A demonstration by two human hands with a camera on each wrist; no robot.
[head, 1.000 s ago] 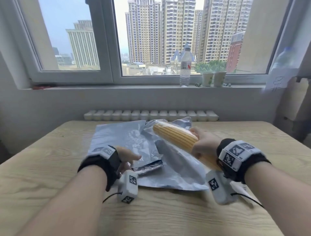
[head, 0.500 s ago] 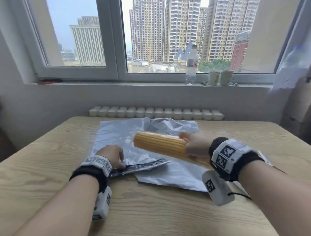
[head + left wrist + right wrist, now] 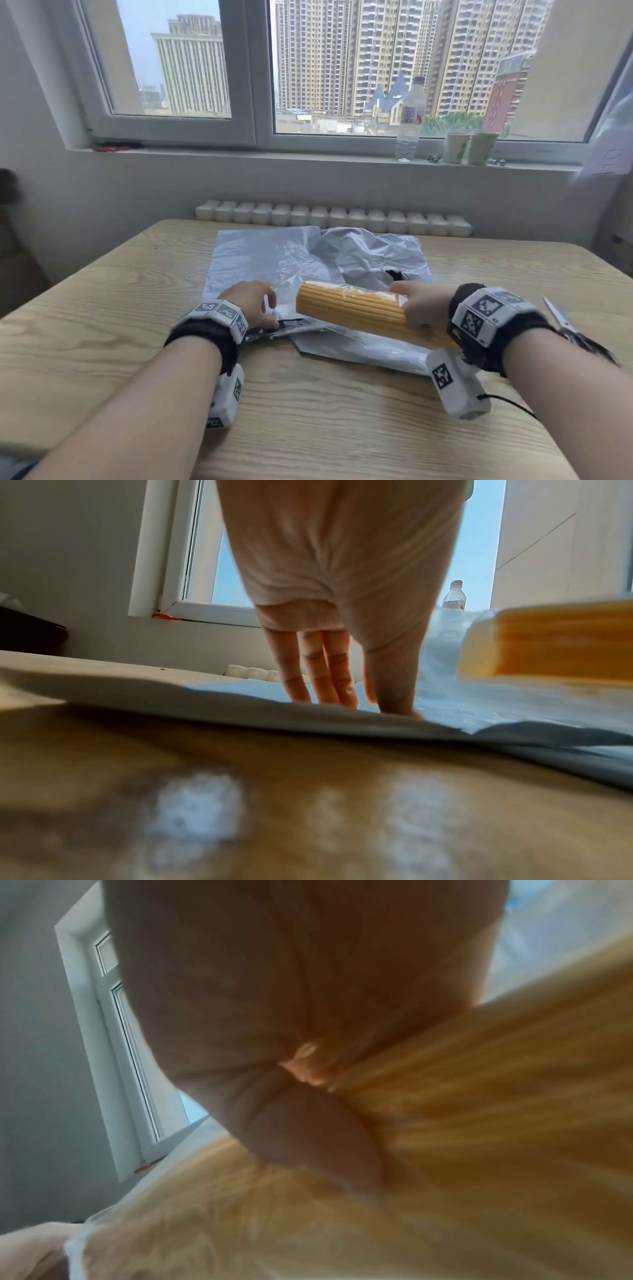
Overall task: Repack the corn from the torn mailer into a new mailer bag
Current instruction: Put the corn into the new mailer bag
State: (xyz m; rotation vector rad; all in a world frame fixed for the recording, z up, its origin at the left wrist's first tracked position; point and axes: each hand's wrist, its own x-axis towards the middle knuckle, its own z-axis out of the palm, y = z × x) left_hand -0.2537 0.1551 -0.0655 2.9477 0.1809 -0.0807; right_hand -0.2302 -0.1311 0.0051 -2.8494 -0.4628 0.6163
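Corn sits firmly in my right hand, fingers wrapped around its near end, the free end pointing across toward my left hand and held clear of the table. It looks sealed in a clear film, so I judge it stiff and fairly solid, but slick; a grip round the thick middle or end, as I have now, should keep it from sliding.

My left hand lies just beside the corn's tip, fingers extended downward onto the flat new mailer, with the thumb at its near, dark-lined edge. Whether it has actually pinched the mouth open I cannot tell. That film is thin, limp and slippery, so one layer at the lip is the place to take it.

Beyond my right hand the torn mailer lies crumpled, overlapping the new one. Scissors rest just outside my right wrist.
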